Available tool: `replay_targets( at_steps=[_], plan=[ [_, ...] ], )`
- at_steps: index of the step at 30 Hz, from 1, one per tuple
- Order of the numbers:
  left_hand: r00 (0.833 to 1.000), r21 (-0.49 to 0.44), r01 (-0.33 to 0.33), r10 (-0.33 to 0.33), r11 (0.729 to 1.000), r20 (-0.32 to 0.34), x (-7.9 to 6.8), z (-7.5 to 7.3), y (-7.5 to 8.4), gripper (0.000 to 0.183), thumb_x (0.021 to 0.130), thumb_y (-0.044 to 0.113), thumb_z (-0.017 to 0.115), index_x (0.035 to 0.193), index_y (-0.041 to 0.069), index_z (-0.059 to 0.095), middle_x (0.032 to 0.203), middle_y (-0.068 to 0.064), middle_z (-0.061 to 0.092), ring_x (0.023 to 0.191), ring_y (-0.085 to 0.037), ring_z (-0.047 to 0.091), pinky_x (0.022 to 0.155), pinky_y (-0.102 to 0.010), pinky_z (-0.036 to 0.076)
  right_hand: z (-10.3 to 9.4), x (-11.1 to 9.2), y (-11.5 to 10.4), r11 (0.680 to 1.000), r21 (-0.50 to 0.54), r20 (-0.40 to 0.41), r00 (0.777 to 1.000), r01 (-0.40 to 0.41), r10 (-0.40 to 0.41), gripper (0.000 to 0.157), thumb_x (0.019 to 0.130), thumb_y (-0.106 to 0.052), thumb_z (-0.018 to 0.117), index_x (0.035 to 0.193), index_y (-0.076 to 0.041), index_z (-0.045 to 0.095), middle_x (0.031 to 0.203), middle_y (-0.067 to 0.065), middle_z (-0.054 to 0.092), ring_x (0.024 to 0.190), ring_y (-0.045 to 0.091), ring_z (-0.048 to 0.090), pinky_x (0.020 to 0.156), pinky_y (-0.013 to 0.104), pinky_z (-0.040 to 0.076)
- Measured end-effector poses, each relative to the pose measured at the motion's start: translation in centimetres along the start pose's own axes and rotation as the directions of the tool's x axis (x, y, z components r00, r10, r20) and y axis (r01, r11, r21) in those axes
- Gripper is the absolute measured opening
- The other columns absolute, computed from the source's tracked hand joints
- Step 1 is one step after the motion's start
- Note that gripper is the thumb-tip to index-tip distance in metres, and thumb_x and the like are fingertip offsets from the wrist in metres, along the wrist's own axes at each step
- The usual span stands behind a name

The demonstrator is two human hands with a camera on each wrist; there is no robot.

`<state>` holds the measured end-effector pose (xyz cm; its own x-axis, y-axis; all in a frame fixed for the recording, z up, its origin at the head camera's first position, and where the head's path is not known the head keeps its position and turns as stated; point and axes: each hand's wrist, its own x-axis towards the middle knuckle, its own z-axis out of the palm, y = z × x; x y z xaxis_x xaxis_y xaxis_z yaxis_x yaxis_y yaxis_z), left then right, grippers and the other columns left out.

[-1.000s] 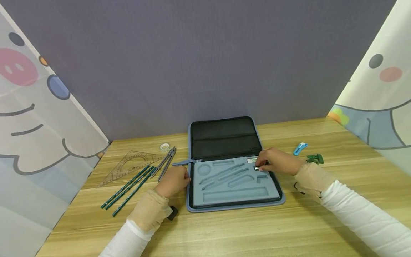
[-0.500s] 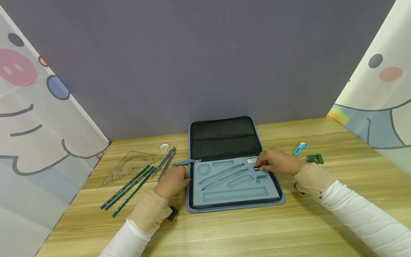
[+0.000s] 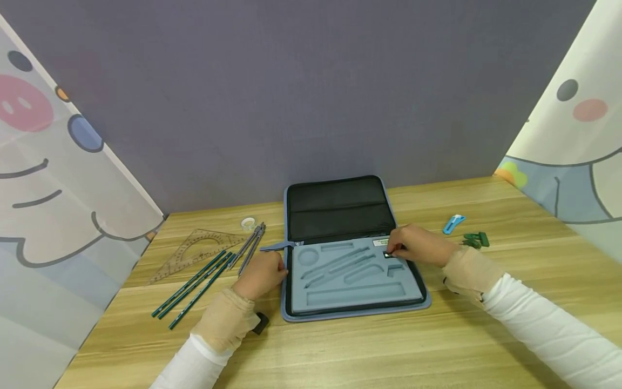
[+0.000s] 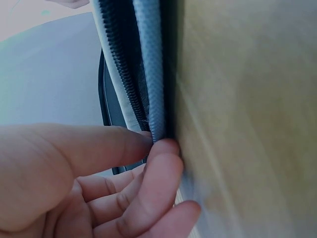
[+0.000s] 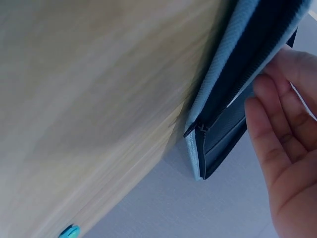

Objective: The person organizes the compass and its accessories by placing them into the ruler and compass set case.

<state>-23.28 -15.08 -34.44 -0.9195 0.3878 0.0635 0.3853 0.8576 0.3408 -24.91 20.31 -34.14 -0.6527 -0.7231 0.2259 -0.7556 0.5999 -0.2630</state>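
A blue zip case (image 3: 357, 314) lies open on the wooden table, its black lid (image 3: 340, 210) tipped back against the backdrop. Inside it, a grey-blue foam insert (image 3: 316, 305) has several shaped hollows. My left hand (image 3: 261, 275) pinches the case's left edge between thumb and fingers, as the left wrist view shows closely. At the insert's upper right, my right hand (image 3: 418, 244) pinches a small dark piece (image 3: 387, 255) with a pale glint, right at the foam; its kind I cannot tell. Just behind those fingertips sits a white-and-green label-like block (image 3: 381, 242).
Left of the case lie a clear set square (image 3: 182, 253), several dark green pencils (image 3: 196, 299), a metal compass (image 3: 252, 246) and a tape roll (image 3: 248, 222). To the right are a light-blue cutter (image 3: 454, 223) and green clip-like pieces (image 3: 478, 239). A grey backdrop stands behind.
The small dark piece shifts and tilts slightly in the right fingertips, its pale glint dimming and then showing again. The left hand stays at the case's edge.
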Motion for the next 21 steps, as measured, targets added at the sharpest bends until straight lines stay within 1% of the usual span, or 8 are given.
replay_targets(
  at_steps=[3, 8, 15, 21],
  plan=[
    [1.000, -0.009, 0.002, -0.002, 1.000, -0.003, -0.01, 0.07, -0.12, 0.037, 0.085, 0.006, 0.067, 0.053, 0.010, 0.048, 0.049, 0.003, 0.042, 0.043, -0.009, 0.037, 0.046, -0.023, 0.031, 0.04, 0.07, -0.06, 1.000, -0.009, -0.004, 1.000, -0.011, 0.011, 0.013, 0.075, 0.005, 0.073, 0.082, -0.006, 0.072, 0.080, 0.001, 0.065, 0.070, 0.011, 0.061, 0.061, 0.023, 0.051],
    [1.000, -0.011, 0.003, -0.003, 1.000, 0.000, 0.02, 0.13, -0.23, 0.039, 0.085, 0.006, 0.067, 0.052, 0.011, 0.046, 0.048, 0.003, 0.041, 0.043, -0.010, 0.036, 0.045, -0.023, 0.030, 0.00, 0.14, -0.20, 1.000, -0.023, -0.006, 1.000, -0.008, 0.008, 0.014, 0.075, 0.006, 0.073, 0.083, -0.005, 0.072, 0.080, 0.002, 0.066, 0.069, 0.010, 0.061, 0.060, 0.022, 0.050],
    [1.000, 0.001, 0.009, -0.009, 1.000, 0.005, 0.14, 0.21, -0.27, 0.030, 0.084, 0.007, 0.068, 0.058, 0.009, 0.054, 0.053, 0.002, 0.048, 0.047, -0.011, 0.043, 0.048, -0.024, 0.036, 0.00, 0.16, -0.34, 0.999, -0.038, -0.009, 1.000, -0.019, 0.019, 0.012, 0.075, 0.005, 0.073, 0.082, -0.004, 0.073, 0.079, 0.003, 0.067, 0.069, 0.010, 0.062, 0.060, 0.023, 0.051],
    [1.000, 0.001, 0.016, -0.016, 1.000, 0.011, 0.14, 0.23, -0.32, 0.028, 0.084, 0.008, 0.068, 0.059, 0.009, 0.055, 0.054, 0.002, 0.049, 0.048, -0.011, 0.045, 0.048, -0.025, 0.037, 0.20, 0.20, -0.30, 0.999, -0.045, -0.023, 1.000, -0.011, 0.010, 0.012, 0.074, 0.005, 0.074, 0.081, -0.005, 0.072, 0.078, 0.003, 0.067, 0.068, 0.010, 0.062, 0.059, 0.022, 0.050]
  ],
)
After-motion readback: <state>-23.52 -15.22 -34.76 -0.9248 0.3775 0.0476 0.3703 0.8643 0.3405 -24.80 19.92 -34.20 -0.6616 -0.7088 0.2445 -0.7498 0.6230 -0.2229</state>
